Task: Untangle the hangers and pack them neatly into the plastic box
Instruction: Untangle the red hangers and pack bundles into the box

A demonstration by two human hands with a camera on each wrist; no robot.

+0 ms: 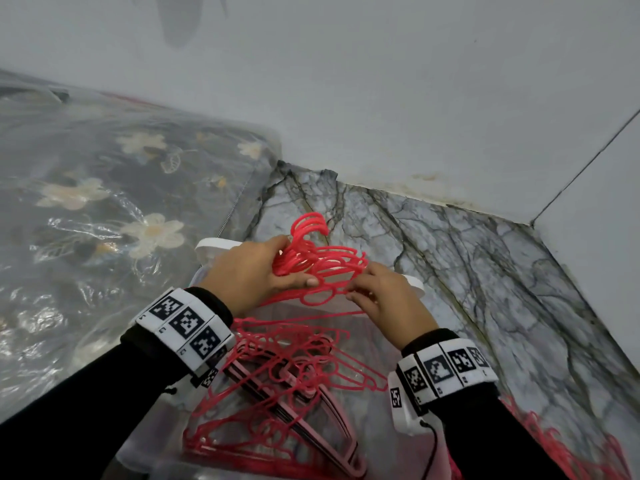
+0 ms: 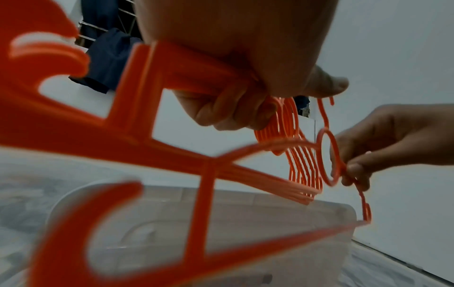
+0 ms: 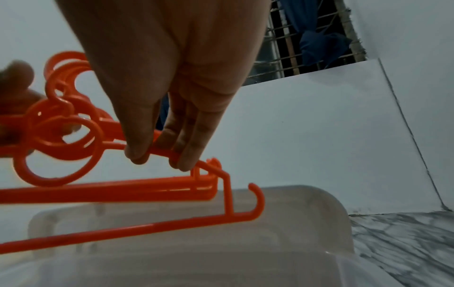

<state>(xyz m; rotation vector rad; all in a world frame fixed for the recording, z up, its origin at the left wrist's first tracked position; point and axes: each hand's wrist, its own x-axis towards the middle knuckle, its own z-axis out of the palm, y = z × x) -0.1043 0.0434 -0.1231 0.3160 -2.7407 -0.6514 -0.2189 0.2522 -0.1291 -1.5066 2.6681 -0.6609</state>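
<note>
Smooth red plastic hangers (image 1: 322, 261), a translucent plastic box (image 3: 307, 203), veined marble-look floor (image 1: 467, 237), glossy clear plastic sheeting (image 1: 86, 202).

Black long sleeves (image 1: 86, 393), white wristbands (image 1: 183, 327) with black square-patterned markers, thin black cord (image 1: 431, 455).

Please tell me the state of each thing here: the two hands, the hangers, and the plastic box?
left hand: grips the bunch of hangers.
right hand: pinches one hanger's shoulder.
bunch of hangers: held above the box, hooks together.
hangers in the box: lying in a loose pile.
plastic box: open, no lid on.
</note>
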